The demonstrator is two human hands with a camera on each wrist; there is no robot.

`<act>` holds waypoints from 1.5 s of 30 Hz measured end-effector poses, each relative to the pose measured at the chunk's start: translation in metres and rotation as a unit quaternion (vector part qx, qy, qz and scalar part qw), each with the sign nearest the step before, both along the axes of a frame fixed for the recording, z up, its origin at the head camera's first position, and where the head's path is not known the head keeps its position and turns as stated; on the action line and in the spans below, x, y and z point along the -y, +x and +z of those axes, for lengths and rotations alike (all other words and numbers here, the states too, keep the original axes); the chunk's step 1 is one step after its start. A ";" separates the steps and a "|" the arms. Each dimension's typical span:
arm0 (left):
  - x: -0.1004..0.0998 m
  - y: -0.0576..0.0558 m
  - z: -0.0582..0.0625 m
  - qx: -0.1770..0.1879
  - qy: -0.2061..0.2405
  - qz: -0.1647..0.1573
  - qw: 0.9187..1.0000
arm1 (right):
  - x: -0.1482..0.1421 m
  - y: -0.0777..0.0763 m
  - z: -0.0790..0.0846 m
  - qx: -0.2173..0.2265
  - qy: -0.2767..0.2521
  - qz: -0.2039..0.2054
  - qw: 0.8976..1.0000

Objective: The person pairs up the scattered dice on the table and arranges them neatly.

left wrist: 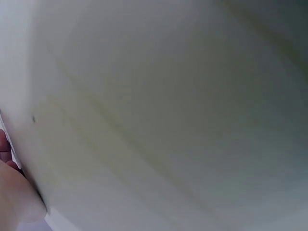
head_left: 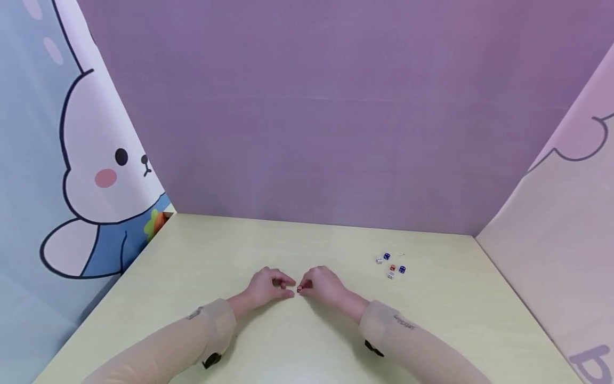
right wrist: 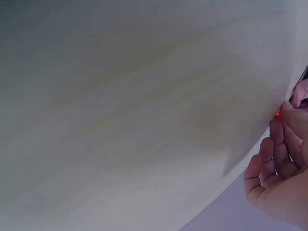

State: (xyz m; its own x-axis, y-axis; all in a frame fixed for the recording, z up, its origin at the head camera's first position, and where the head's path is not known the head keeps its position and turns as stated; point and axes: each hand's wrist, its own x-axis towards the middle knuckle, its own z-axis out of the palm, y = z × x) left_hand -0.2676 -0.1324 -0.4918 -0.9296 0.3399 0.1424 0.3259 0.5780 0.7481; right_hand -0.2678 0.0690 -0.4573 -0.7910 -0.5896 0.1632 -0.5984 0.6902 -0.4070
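Note:
In the head view a small red die point(head_left: 299, 289) with white pips sits at the fingertips of my right hand point(head_left: 322, 284), pinched between thumb and finger. The right wrist view shows the same die as a bit of red point(right wrist: 279, 114) at the tips of the right hand's thumb and finger. Just left of the die is my left hand point(head_left: 268, 285), thumb and fingers parted with a gap between them and holding nothing. Only the edge of the left hand point(left wrist: 19, 192) appears in the left wrist view.
On the pale table point(head_left: 201, 256), to the right, lie two blue dice point(head_left: 402, 270), white dice point(head_left: 379, 261) and an orange-red die point(head_left: 392, 268). A tiny orange sliver point(head_left: 402, 254) lies behind them. A purple panel point(head_left: 307, 117) rises at the table's back edge, with printed cloths point(head_left: 110, 181) at the sides.

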 end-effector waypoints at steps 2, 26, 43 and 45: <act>-0.001 0.000 -0.001 -0.003 -0.002 0.002 1.000 | 0.003 0.000 -0.001 0.001 -0.005 0.001 1.000; -0.002 -0.002 -0.002 -0.003 0.001 -0.003 1.000 | -0.014 0.005 0.003 0.019 -0.028 -0.020 0.999; -0.003 0.001 -0.002 0.007 0.001 0.000 1.000 | -0.135 -0.001 0.023 -0.023 -0.033 -0.066 0.997; -0.003 0.001 -0.002 0.009 0.002 0.001 1.000 | -0.151 -0.006 0.022 -0.041 -0.036 -0.083 0.995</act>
